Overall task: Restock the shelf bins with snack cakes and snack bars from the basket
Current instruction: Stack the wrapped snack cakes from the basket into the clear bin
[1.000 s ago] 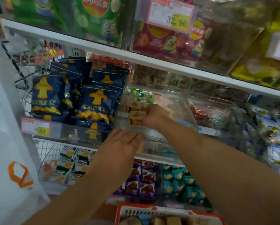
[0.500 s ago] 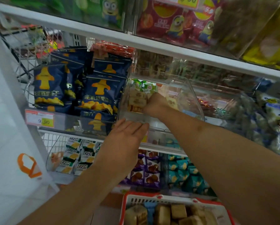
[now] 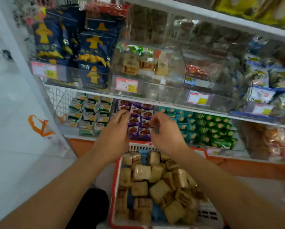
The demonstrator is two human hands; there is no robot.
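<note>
snack cakes (image 3: 155, 182): tan, square, clear-wrapped, heaped in red basket (image 3: 114, 179) | few in clear shelf bin (image 3: 174, 90) | left hand (image 3: 113, 138), right hand (image 3: 165, 136): above basket, fingers loosely curled, empty

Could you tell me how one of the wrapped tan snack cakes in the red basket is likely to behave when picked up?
The snack cakes look small and blocky, so probably light and unlikely to roll. Their glossy wrappers suggest they may be slightly slippery. They lie loosely heaped in the basket, so lifting one will probably shift its neighbours.
</note>
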